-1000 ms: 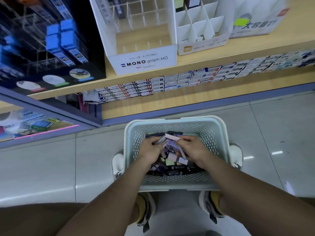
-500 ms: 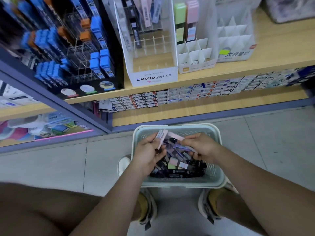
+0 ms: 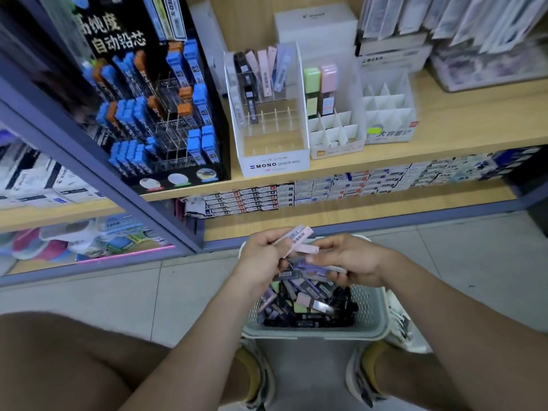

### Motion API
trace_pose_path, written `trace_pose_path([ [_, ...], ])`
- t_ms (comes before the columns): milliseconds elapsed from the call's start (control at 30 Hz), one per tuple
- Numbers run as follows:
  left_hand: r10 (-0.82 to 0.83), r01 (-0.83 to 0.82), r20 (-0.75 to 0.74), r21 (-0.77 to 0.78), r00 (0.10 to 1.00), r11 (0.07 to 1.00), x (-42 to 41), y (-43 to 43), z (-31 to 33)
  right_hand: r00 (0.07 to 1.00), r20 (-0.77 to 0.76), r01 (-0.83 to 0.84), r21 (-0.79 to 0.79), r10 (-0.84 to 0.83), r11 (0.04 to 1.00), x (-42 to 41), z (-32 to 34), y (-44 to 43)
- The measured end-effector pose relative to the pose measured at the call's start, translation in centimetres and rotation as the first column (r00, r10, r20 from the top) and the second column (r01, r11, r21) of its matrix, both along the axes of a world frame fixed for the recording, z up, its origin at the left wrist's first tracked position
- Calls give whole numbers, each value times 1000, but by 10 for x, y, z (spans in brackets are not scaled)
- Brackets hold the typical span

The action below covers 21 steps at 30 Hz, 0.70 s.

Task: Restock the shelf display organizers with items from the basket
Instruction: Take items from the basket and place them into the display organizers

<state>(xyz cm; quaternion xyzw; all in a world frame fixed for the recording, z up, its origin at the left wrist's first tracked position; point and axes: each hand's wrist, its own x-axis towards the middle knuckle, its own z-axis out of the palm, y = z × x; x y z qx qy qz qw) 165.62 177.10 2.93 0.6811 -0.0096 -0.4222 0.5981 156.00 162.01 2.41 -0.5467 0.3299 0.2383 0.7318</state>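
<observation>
A pale green perforated basket (image 3: 372, 315) sits on the floor between my feet, holding several small lead cases in black, purple, pink and green. Above it, my left hand (image 3: 261, 256) grips a few pink lead cases (image 3: 299, 235) that fan out to the upper right. My right hand (image 3: 353, 261) pinches purple lead cases (image 3: 311, 266) just beside the left. On the wooden shelf stands the clear MONO graph MG organizer (image 3: 274, 166) with a few cases in its back slots. A white divided organizer (image 3: 335, 134) with a green and a pink case stands to its right.
A black rack (image 3: 166, 114) of blue and orange lead tubes stands left of the MONO organizer. Another white divided box (image 3: 388, 114) sits further right. Price labels (image 3: 326, 188) line the shelf edge. A purple shelf frame (image 3: 103, 179) slants at left. My knee (image 3: 59, 360) fills the lower left.
Both hands have lifted out of the basket with lead cases held between them. My head has tilted up, bringing more of the shelf and organizers into view.
</observation>
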Motion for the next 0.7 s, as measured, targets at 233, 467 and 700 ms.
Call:
trace_pose_path([
  [233,-44,51,75,-102,996,993,32,6,53,894,-33,422,402,-447,813,-9,16,-2],
  [467,-271,289,266,-32,925,957,43,-8,95,900,149,350,312,-409,883,30,76,19],
  [700,-242,315,520,-56,819,947,51,-35,141,781,329,469,254,-531,846,58,129,17],
])
